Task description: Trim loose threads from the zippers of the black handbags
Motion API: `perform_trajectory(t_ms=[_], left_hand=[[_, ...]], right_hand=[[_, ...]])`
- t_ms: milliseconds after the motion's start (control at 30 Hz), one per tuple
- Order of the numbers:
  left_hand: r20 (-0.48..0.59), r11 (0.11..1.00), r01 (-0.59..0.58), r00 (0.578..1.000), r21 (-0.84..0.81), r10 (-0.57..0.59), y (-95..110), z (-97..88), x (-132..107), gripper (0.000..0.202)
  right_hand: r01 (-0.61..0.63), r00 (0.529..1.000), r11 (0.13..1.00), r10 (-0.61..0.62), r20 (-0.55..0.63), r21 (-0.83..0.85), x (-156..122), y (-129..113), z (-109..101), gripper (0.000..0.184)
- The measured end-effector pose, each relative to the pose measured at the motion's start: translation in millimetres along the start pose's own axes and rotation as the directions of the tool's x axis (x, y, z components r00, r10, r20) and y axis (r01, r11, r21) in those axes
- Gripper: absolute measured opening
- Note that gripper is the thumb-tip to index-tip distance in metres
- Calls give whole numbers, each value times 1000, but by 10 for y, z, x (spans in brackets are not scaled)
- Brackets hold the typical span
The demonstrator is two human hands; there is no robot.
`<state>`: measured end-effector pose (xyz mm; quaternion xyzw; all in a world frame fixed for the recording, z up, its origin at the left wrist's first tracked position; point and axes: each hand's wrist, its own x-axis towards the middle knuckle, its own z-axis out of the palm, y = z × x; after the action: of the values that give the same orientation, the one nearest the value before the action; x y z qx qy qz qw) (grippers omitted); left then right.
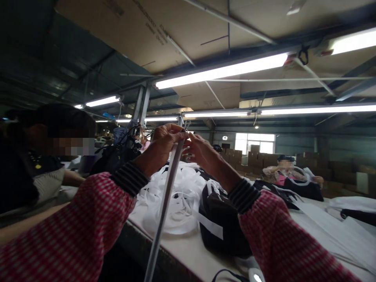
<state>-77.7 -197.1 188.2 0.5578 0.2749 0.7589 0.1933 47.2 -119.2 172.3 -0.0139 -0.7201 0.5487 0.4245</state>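
Both my hands are raised close together in front of me, fingertips nearly meeting. My left hand (166, 141) is closed, pinching the upper end of a long, narrow, grey-white strip (165, 207). From there the strip hangs down past the table edge and out of the bottom of the view. My right hand (202, 150) is closed at the fingertips beside the strip's top; what it pinches is too small to tell. Something small and dark shows between the fingertips. Behind the strip lies a tangled heap of white ribbon (182, 196), and next to it a black bag (220, 219).
The pale table (182, 246) runs off to the right, bearing white sheets (331, 223) and black bags with white handles. A co-worker (49, 156) is close on my left; another person (283, 170) is across the table. Tube lights (223, 72) hang overhead; cartons (261, 158) are stacked behind.
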Motion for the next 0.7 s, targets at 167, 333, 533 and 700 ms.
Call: perform_trajectory(t_ms=[167, 333, 533, 700], left_hand=[[-137, 999, -33, 990, -18, 30, -82, -129, -11, 35], [-60, 972, 183, 983, 147, -175, -171, -704, -330, 47], [237, 828, 446, 811, 340, -535, -213, -1174, -598, 52], [458, 760, 429, 615, 488, -642, -305, -1256, -762, 41]], right_hand=[[-154, 984, 949, 120, 134, 276, -278, 508, 309, 39], [-119, 993, 991, 120, -20, 60, -493, 605, 153, 41], [-64, 987, 930, 113, 116, -363, -569, 560, 48, 39], [79, 955, 836, 94, 283, -543, -457, 579, 158, 38]])
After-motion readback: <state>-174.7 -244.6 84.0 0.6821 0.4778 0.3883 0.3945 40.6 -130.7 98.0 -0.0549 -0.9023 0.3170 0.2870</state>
